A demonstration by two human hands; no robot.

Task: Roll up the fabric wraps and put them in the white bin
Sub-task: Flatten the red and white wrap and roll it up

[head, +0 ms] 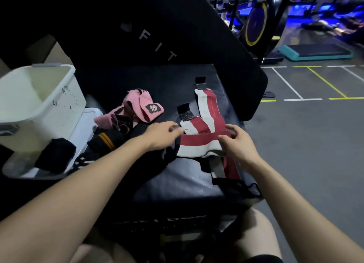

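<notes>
Red-and-white striped fabric wraps (204, 115) lie crossed on a black padded box (183, 186). My right hand (235, 142) pinches the right end of the nearest striped wrap (197, 144). My left hand (163, 134) reaches over to that wrap's left end, fingers loosely curled; whether it grips is unclear. Pink wraps (136, 109) lie bunched to the left. A black wrap with an orange stripe (107, 140) lies under my left forearm. The white bin (57, 97) stands at the far left, open, and looks empty inside.
A rolled black wrap (56, 154) rests on a white lid or tray (86, 123) beside the bin. A tall black pad marked FIT (157, 46) leans behind the box. Grey gym floor with painted lines (305, 125) lies to the right; exercise machines stand beyond.
</notes>
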